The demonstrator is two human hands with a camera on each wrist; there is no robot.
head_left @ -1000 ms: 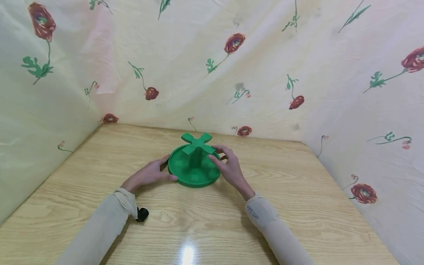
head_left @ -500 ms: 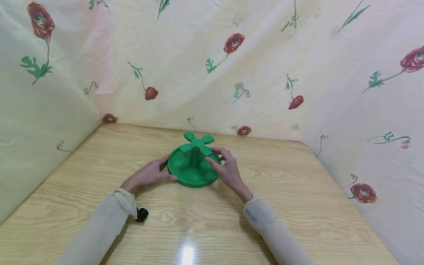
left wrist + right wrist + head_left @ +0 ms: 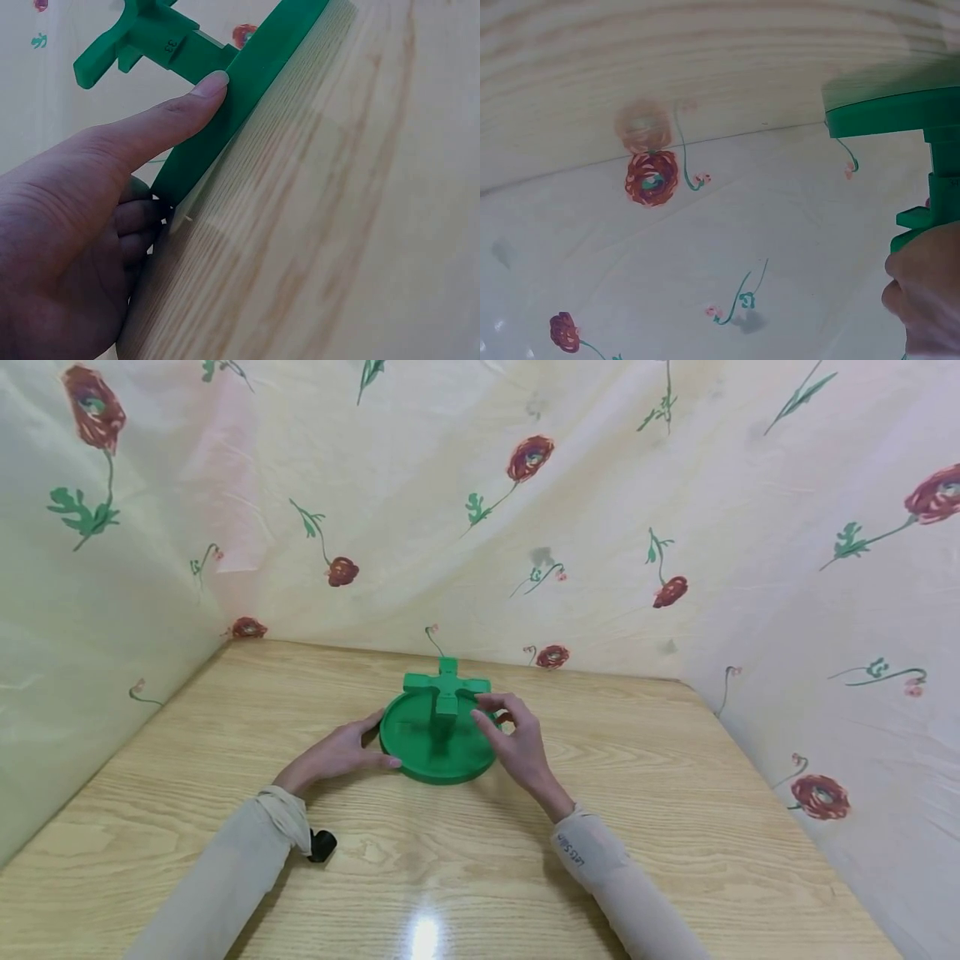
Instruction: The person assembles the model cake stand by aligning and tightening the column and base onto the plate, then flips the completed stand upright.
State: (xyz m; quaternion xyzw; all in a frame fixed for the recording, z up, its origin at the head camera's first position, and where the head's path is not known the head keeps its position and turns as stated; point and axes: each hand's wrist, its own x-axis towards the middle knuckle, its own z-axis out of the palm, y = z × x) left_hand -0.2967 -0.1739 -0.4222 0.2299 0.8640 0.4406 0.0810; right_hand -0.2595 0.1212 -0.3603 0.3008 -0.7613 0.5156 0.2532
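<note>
A green round tray (image 3: 442,776) lies on the table with a post (image 3: 442,727) rising from its middle. On the post sits a green cross-shaped top (image 3: 447,685) with flared arms. My left hand (image 3: 341,753) grips the tray's left rim; in the left wrist view its thumb (image 3: 202,94) lies along the rim's outer side, fingers bent beside the edge. My right hand (image 3: 519,739) is at the right arm of the cross, index fingertip right by the arm's end, thumb and index curved and apart. Its fingers partly hide the cross in the right wrist view.
The wooden table (image 3: 420,868) extends on all sides of the tray. A flower-printed sheet (image 3: 420,527) hangs behind and at both sides of it. By my left cuff is a small black object (image 3: 322,846).
The cross-shaped top has turned on its post, its arms going from diagonal to pointing straight forward, back and sideways. The tray and my left hand stay put; my right hand has barely shifted.
</note>
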